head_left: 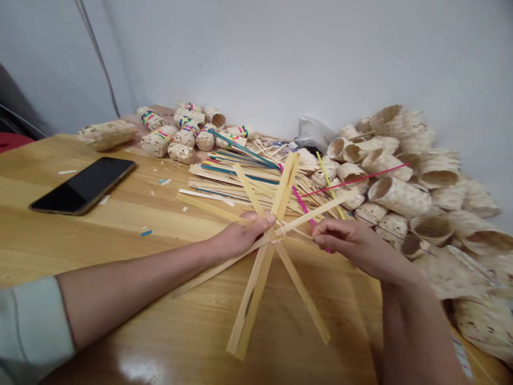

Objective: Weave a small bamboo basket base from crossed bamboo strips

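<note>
Several pale bamboo strips (256, 294) cross at one centre and fan out like a star above the table. My left hand (244, 232) is closed on them, its thumb pressed on top just left of the crossing. A thin narrow strip (296, 229) loops around the centre and runs right to my right hand (340, 239), which pinches its end between thumb and fingers. Behind the star lies a pile of loose strips (240, 174), mostly pale, with some blue, pink and yellow ones.
A black phone (84, 186) lies on the wooden table (160, 331) at left. Woven bamboo cylinders (184, 133) with coloured bands stand at the back left. Many plain woven cylinders (401, 195) are heaped along the right. Small scraps dot the table near the phone.
</note>
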`<state>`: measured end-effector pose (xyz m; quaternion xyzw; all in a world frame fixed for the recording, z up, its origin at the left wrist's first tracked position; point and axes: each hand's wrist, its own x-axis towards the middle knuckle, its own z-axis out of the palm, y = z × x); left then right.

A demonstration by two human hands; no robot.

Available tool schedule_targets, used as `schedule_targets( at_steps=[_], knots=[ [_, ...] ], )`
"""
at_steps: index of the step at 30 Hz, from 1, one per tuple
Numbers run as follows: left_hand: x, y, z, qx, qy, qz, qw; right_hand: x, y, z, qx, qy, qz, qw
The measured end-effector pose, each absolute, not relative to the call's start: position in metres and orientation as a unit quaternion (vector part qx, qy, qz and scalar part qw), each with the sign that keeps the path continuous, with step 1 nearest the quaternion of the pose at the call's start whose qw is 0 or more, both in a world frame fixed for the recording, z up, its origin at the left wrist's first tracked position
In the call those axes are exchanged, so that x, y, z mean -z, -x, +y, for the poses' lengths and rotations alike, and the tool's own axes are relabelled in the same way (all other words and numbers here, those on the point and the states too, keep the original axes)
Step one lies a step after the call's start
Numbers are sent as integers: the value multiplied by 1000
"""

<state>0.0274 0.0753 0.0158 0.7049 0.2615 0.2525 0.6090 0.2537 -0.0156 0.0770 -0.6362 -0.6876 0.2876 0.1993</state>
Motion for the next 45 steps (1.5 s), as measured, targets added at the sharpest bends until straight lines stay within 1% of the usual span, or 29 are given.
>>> schedule_targets(
  at_steps=[2, 5, 7, 9, 14, 17, 19, 22, 25, 28, 30, 31, 33, 36, 38, 41, 45],
  knots=[
    [-18, -29, 74, -248, -680, 276, 633, -70, -256, -12, -382, 609, -659, 222],
    [-17, -33, 74, -293, -604, 293, 681, -58, -245, -5, -486, 568, -607, 270],
    [-14, -36, 76, -318, -548, 300, 713, -50, -230, -2, -501, 571, -578, 297],
    [-10, -38, 79, -342, -516, 309, 722, -44, -216, 0, -498, 586, -559, 311],
    [-5, -37, 85, -383, -534, 327, 679, -38, -205, 5, -500, 593, -518, 360],
    [-7, -34, 85, -381, -579, 332, 639, -44, -209, 7, -474, 611, -543, 328],
    [-9, -33, 85, -368, -621, 341, 603, -50, -210, 5, -418, 626, -580, 313],
    [-10, -32, 85, -369, -682, 354, 524, -58, -208, -1, -289, 655, -636, 287],
    [-10, -33, 86, -398, -716, 354, 451, -61, -204, -9, -151, 673, -689, 225],
    [-10, -35, 87, -398, -750, 348, 398, -61, -197, -14, -12, 681, -712, 170],
    [-11, -35, 87, -397, -762, 351, 372, -59, -188, -14, 44, 689, -707, 152],
    [-12, -35, 87, -401, -761, 352, 368, -57, -183, -14, 46, 694, -702, 153],
    [-13, -35, 86, -409, -758, 351, 368, -52, -172, -11, -1, 706, -684, 183],
    [-13, -34, 86, -426, -736, 352, 392, -45, -157, -5, -117, 714, -635, 273],
    [-11, -34, 87, -439, -713, 365, 407, -42, -152, -2, -162, 711, -603, 324],
    [-9, -34, 87, -453, -676, 386, 435, -40, -151, 0, -167, 712, -580, 360],
    [-8, -35, 88, -472, -648, 387, 456, -40, -149, 2, -147, 706, -588, 365]
  ],
)
